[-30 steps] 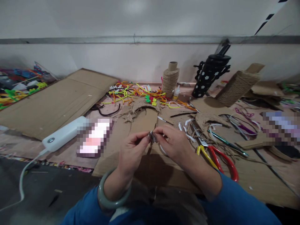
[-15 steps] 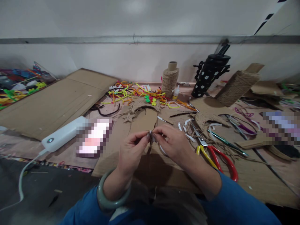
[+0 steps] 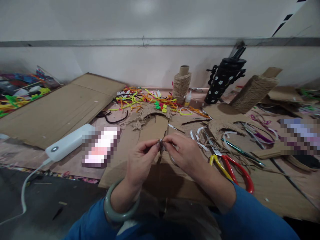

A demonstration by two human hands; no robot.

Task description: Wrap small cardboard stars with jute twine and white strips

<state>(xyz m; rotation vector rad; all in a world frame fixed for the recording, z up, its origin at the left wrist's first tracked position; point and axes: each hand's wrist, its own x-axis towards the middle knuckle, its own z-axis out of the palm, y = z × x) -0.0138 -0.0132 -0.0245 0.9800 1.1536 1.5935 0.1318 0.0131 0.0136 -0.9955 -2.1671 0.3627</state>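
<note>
My left hand (image 3: 141,160) and my right hand (image 3: 183,151) meet fingertip to fingertip above the cardboard sheet (image 3: 117,173). Both pinch one small greyish piece (image 3: 161,142), mostly covered by the fingers and too small to name. Beyond them lies a twine-wrapped crescent (image 3: 152,110) bearing green, red and yellow pipe-cleaner flowers (image 3: 160,106). A twine star (image 3: 137,125) is attached or rests beside it; I cannot tell which. Scissors (image 3: 225,166) with one yellow and one red handle lie by my right forearm, blades pointing away.
Two twine spools (image 3: 181,83) (image 3: 255,91) flank a black flowered holder (image 3: 221,80) at the back. A white power bank (image 3: 67,143) and a phone (image 3: 101,146) lie left. A teal crochet hook (image 3: 242,151) and a second twine crescent (image 3: 225,126) are to the right.
Hardly anything differs. Both hands keep the same pinch in the same spot, with only a tiny shift of the fingers and of the view.
</note>
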